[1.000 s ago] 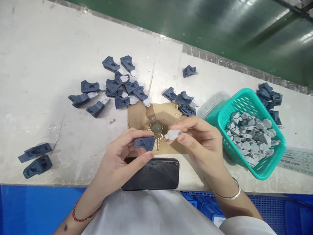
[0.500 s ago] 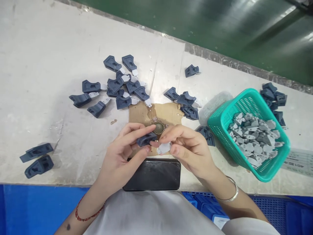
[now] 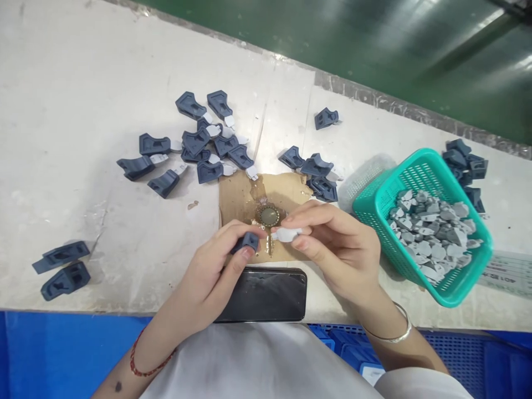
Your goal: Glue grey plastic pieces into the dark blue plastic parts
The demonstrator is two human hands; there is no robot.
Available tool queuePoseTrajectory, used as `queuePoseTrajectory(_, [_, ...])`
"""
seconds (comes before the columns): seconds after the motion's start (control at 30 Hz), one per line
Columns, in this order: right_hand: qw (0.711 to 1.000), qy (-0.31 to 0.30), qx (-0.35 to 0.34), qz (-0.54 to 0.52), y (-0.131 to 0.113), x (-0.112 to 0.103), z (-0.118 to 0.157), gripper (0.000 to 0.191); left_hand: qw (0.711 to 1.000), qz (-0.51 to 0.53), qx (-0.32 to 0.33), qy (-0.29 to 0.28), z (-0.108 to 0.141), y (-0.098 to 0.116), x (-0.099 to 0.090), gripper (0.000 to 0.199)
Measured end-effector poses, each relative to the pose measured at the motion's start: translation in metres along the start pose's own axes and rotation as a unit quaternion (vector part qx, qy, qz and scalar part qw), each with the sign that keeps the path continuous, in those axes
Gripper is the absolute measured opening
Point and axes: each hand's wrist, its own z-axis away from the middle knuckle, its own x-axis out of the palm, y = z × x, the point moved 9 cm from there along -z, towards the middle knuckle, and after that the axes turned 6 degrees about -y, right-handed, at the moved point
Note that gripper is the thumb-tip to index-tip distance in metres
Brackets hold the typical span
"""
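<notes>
Grey-tipped blocks (image 3: 196,141) look done, though loose inserts (image 3: 436,233) remain in the turquoise basket (image 3: 376,221). Over the cardboard (image 3: 235,199), the left hand (image 3: 211,269) pinches a navy block (image 3: 250,241) and the right hand (image 3: 343,241) a grey insert (image 3: 286,235), not yet joined; the insert's long axis runs left-right, narrow tab pointing at the block.

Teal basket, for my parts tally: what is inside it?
A heap of loose grey pieces lies in the teal basket. The upper ones cover whatever lies beneath, so the heap's bottom cannot be seen.
</notes>
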Motion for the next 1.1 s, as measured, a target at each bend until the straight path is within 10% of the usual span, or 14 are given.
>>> queuePoseTrajectory(0.63, [0.978, -0.15, -0.083, 0.12, -0.014, 0.023, -0.003, 0.014, 0.996, -0.025, 0.032, -0.083, -0.004, 0.01, 0.013, 0.022])
queuePoseTrajectory(1.1, [0.992, -0.102, 0.07, 0.016, 0.011, 0.01, 0.0, 0.004, 0.985, -0.134, 0.095, -0.05, -0.002, 0.022, 0.012, 0.015])
